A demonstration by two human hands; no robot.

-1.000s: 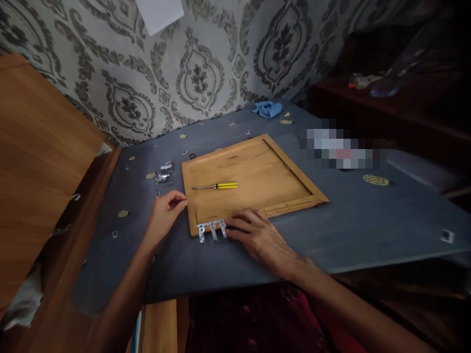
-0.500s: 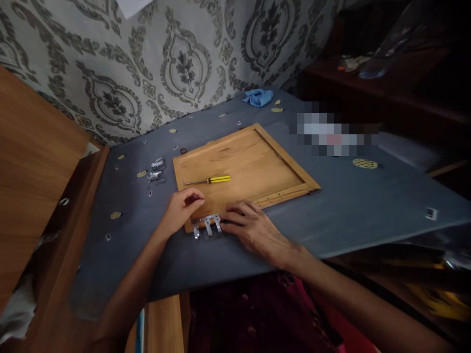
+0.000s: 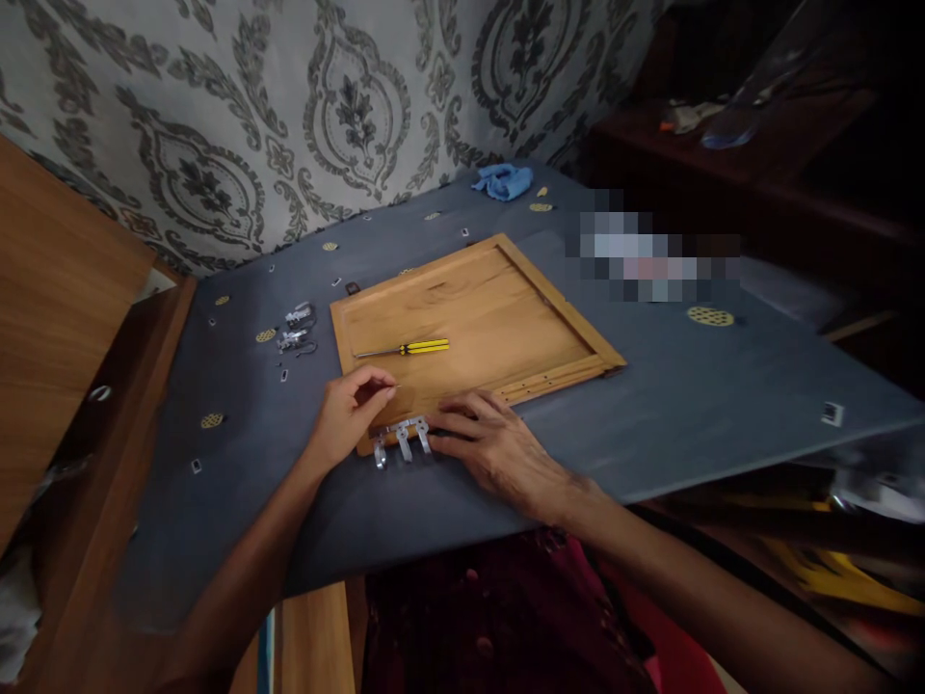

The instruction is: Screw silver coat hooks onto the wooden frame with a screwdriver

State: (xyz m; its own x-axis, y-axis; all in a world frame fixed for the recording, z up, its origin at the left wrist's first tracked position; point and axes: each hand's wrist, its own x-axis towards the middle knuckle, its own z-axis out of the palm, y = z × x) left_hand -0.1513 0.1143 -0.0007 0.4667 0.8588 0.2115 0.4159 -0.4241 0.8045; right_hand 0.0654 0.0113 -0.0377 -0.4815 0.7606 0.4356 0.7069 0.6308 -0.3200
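Observation:
A framed wooden panel lies on the table, with a yellow-and-black screwdriver resting across its left part. Near the panel's front left corner sits a metal bracket with several prongs that stick out over the edge. My left hand is above that corner, thumb and forefinger pinched on something tiny and thin, too small to name. Fingers spread, my right hand lies on the panel's front edge, its fingertips touching or very near the bracket's right end.
Loose metal fittings lie left of the panel on the grey patterned tablecloth. A crumpled blue cloth is at the back by the patterned wall. A blurred-out item lies at the back right. Wooden furniture stands at the left.
The view has shifted slightly, so the scene sits a little further left and up. A tiny thin tip now shows at my left fingertips. My right hand stays on the panel edge.

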